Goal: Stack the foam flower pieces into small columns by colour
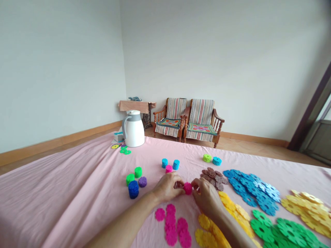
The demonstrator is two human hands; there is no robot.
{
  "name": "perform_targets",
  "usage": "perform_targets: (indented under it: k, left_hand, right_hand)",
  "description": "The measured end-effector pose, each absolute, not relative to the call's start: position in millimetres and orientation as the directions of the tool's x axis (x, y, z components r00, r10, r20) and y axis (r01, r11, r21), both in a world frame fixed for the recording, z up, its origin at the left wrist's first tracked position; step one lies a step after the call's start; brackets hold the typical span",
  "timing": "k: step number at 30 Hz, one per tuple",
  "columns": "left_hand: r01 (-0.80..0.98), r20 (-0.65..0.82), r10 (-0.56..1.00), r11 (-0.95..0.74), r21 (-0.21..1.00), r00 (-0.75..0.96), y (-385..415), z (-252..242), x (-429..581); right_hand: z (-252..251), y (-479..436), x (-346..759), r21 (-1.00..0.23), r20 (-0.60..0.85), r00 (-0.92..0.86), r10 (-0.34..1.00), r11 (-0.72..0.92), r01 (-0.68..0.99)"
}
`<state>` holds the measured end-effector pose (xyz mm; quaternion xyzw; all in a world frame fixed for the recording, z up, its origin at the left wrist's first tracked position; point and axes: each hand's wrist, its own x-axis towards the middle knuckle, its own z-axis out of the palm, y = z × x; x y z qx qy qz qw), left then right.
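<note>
My left hand [167, 186] and my right hand [205, 195] meet over the pink cloth [77, 193], both pinching a small pink stack of flower discs [187, 188] between their fingertips. Loose pink discs [173, 224] lie just in front of my wrists. Brown discs [214, 178] lie right behind my right hand. Yellow discs [227, 210] spread under and beside my right forearm.
Small finished stacks stand around: blue [133, 189], purple [142, 181], green [133, 175], cyan and pink [170, 164], green and cyan [212, 159]. Piles of blue [252, 189], green [279, 229] and yellow [307, 208] discs lie at right. A white jug [133, 128] stands far back.
</note>
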<state>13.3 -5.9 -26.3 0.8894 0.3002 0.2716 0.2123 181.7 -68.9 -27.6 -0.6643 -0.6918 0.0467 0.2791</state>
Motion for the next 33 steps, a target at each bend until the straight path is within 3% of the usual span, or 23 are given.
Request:
perform_targets:
  k: [13,21,28,31,33]
  left_hand:
    - [0.347,0.345,0.627,-0.718,0.603,0.699,-4,-21,9]
    - [0.392,0.374,0.616,-0.758,0.521,0.694,-7,-21,12]
    - [0.377,0.357,0.628,-0.735,0.564,0.691,-5,-21,10]
    - [0.392,0.347,0.683,-0.683,0.617,0.643,-1,-23,8]
    - [0.418,0.35,0.729,-0.645,0.64,0.589,2,-26,8]
  right_hand:
    - [-20,-71,184,-0.412,0.306,0.062,0.95,0.073,0.908]
    - [-18,-74,181,-0.409,0.298,0.058,0.953,0.073,0.91]
    - [-12,-76,178,-0.403,0.313,0.06,0.948,0.076,0.912]
    - [-3,-83,168,-0.449,0.271,-0.059,0.961,0.18,0.875]
    - [3,-90,158,-0.576,0.186,-0.248,0.951,0.31,0.756]
